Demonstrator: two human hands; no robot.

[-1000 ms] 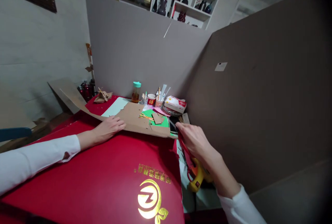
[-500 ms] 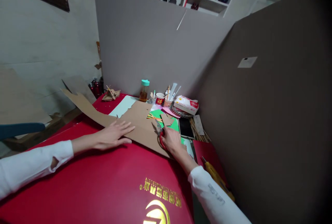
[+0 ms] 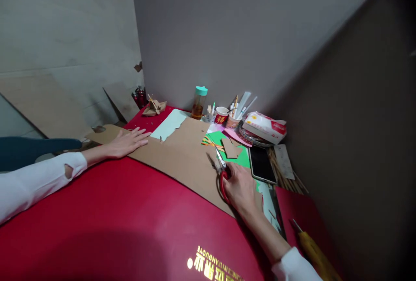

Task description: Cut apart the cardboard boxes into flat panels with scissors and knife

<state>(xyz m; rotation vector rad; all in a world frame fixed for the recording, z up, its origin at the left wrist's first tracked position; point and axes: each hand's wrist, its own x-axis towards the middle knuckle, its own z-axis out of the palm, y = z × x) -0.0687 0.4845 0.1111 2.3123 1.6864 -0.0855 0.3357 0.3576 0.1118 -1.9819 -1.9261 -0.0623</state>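
A long brown cardboard sheet (image 3: 182, 164) lies across the red tabletop (image 3: 130, 211), its left end reaching past the table's side. Spread flat on that left part is my left hand (image 3: 127, 143), fingers apart, holding nothing. My right hand (image 3: 242, 187) is closed round the red handles of a pair of scissors (image 3: 222, 161) and rests over the sheet's right end. The blades point away from me, toward small cut cardboard pieces (image 3: 231, 148) on green paper (image 3: 216, 137). Part of the handles is hidden by my fingers.
Behind the sheet stand a teal-lidded bottle (image 3: 199, 103), a red paper cup (image 3: 221, 115) and a cup of pens and sticks (image 3: 233, 122). A tissue pack (image 3: 264, 127), a phone (image 3: 262, 165) and thin sticks (image 3: 286, 177) lie right. A yellow-handled tool (image 3: 313, 250) is nearer me.
My left hand has slid left along the cardboard, whose raised left end now lies lower and flatter. My right hand still holds the scissors. The view has tilted down and turned left.
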